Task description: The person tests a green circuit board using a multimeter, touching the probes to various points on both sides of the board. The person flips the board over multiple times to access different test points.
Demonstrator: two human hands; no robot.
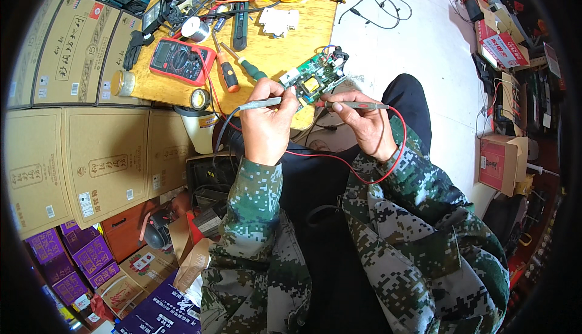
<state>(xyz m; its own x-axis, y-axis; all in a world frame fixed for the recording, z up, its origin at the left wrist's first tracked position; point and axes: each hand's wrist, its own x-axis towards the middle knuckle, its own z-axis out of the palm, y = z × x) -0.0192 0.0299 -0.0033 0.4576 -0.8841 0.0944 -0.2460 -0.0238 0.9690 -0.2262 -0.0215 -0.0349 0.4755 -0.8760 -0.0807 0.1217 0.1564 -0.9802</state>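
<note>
In my left hand (268, 129) a grey test probe (259, 103) is pinched, its dark lead trailing down beside my wrist. Between the fingers of my right hand (367, 126) sits a second test probe (367, 105) with a red lead (394, 170) looping below. Both hands are at the near edge of a green circuit board (317, 78) carrying a yellow-topped transformer. My left fingers touch or nearly touch the board; the exact contact of the probe tips is too small to make out. A red multimeter (179, 61) lies left of the board, its dial facing up.
On the yellow table (182, 94) lie an orange-handled screwdriver (228, 76), a green-handled one (252, 69), a solder spool (195, 30) and tangled cables. Cardboard boxes (103, 163) stack up at the left. A white bin (200, 131) stands under the table edge. Cartons (502, 163) line the right.
</note>
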